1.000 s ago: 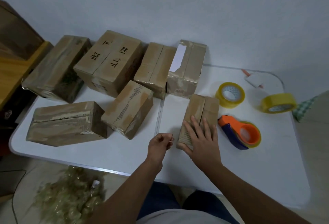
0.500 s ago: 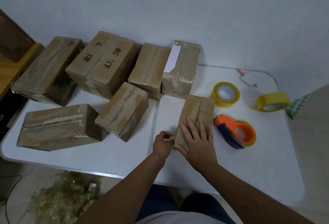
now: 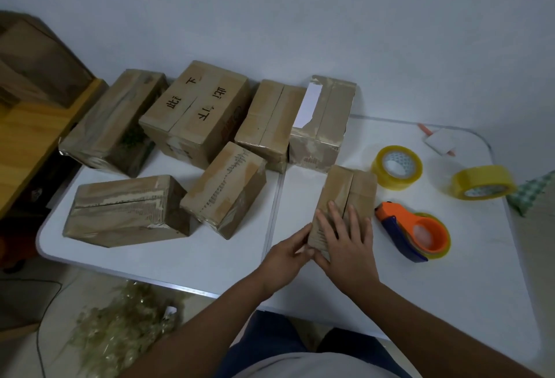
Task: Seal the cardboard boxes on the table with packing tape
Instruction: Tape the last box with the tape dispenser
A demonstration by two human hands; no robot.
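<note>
A small cardboard box (image 3: pixel 357 185) lies on the white table (image 3: pixel 450 287) in front of me, its two top flaps meeting in a seam. My right hand (image 3: pixel 345 242) lies flat on the box's near end with the fingers spread. My left hand (image 3: pixel 285 254) touches the box's near left side with its fingers stretched out. An orange and blue tape dispenser (image 3: pixel 417 233) lies just right of the box. Two yellow tape rolls (image 3: pixel 396 167) (image 3: pixel 483 182) sit further back on the right.
Several more cardboard boxes fill the table's left and back, among them a large one with black characters (image 3: pixel 195 110) and one with a white gap in its top (image 3: pixel 324 125). A white card (image 3: pixel 441 142) lies at the far right. Crumpled tape (image 3: pixel 120 326) lies on the floor.
My left hand has moved right from a loose fist beside the box and now touches the box's near left side. My right hand stays on the box top.
</note>
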